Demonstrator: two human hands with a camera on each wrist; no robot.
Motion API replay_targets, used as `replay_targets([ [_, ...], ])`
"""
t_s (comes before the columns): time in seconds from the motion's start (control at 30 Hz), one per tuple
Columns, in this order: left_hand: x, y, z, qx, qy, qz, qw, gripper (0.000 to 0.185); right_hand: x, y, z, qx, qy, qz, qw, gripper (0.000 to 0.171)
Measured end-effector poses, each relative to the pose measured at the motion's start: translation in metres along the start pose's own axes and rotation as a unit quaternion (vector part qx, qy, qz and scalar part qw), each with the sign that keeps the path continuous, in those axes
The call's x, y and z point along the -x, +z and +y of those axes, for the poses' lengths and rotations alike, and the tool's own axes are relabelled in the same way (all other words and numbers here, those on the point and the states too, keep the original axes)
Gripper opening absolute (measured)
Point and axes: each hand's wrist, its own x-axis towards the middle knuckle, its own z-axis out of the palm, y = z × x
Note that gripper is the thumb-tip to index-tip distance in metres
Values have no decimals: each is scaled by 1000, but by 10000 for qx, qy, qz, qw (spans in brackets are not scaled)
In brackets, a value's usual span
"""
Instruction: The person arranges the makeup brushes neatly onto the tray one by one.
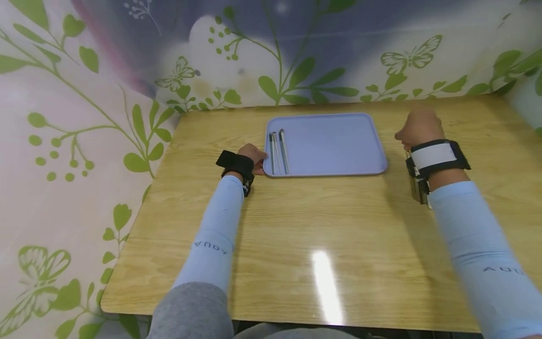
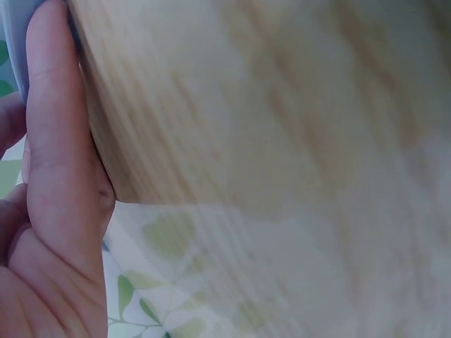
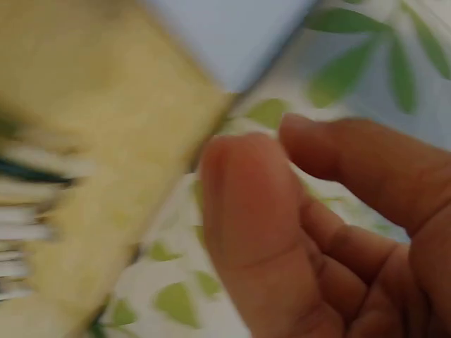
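Observation:
A lavender tray (image 1: pixel 330 141) lies on the wooden table (image 1: pixel 296 226), towards its back. A few thin metal sticks (image 1: pixel 278 151) lie side by side along the tray's left edge. My left hand (image 1: pixel 251 153) rests on the table at the tray's front left corner. Its thumb (image 2: pixel 60 141) lies straight, with the tip against the tray's rim (image 2: pixel 14 42). My right hand (image 1: pixel 417 127) hovers just right of the tray, blurred. Its fingers (image 3: pixel 246 232) are loosely curled and hold nothing. A corner of the tray (image 3: pixel 225 35) shows beyond them.
A curtain with green leaves and butterflies (image 1: pixel 84 117) closes the table in at the left and the back. Blurred pale and dark streaks (image 3: pixel 28 218) show at the left of the right wrist view. I cannot tell what they are.

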Motion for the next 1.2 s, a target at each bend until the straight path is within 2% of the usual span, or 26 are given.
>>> replay_targets([
  [0.2,0,-3,-3,91,-266,97,9996,20,12,31,23,501,-16,22,9987,24],
  [0.3,-6,-2,-4,17,-277,68,9996,21,16,38,27,566,-9,236,9981,23],
  [0.33,-9,-2,-6,94,-173,15,9998,21,16,40,27,565,-1,305,9979,23],
  [0.47,-14,-3,-8,54,-149,-58,9999,21,17,43,26,518,124,330,9980,24],
  [0.63,-5,-4,-5,10,-222,-42,9997,23,18,48,21,575,273,208,9978,19],
  [0.87,-4,-4,-4,-124,-40,-29,9999,21,15,53,9,827,928,-67,9922,25],
  [1.03,-3,-1,-1,-124,-46,-12,9999,19,15,49,5,772,948,-43,9925,27],
  [1.2,-1,3,2,-117,-32,5,9999,19,16,40,4,416,898,152,9950,25],
])
